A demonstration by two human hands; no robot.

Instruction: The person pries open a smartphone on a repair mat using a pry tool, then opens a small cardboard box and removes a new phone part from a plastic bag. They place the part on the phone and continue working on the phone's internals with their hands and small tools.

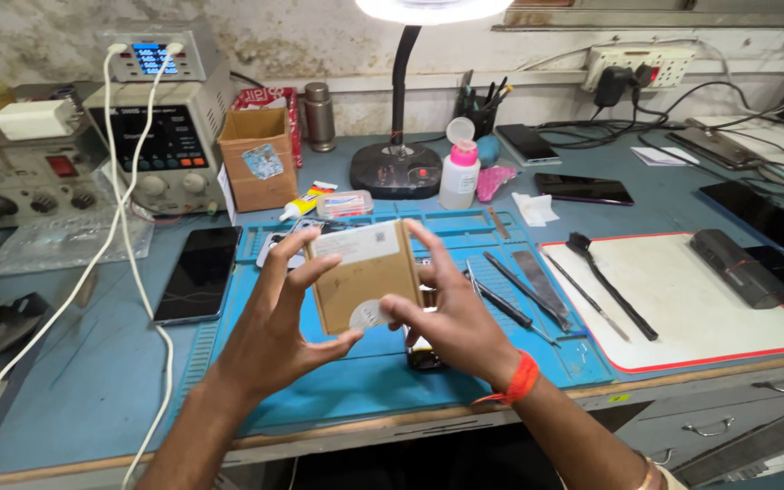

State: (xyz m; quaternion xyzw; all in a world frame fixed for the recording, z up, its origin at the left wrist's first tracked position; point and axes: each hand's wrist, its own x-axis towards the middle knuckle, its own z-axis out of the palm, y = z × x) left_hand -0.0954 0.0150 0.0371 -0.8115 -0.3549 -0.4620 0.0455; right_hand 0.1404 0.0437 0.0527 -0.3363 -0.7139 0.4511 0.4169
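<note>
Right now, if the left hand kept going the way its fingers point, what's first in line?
The left hand already touches the small cardboard box. Past it, probably the clear plastic case on the blue mat; depth unclear.

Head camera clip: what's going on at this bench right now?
A person holds a small brown cardboard box up in both hands above a blue work mat. The left hand grips its left edge; the right hand holds the right side, thumb by a round sticker. A dark phone lies left of the mat, with hand tools on its right part and a white pad beyond.
</note>
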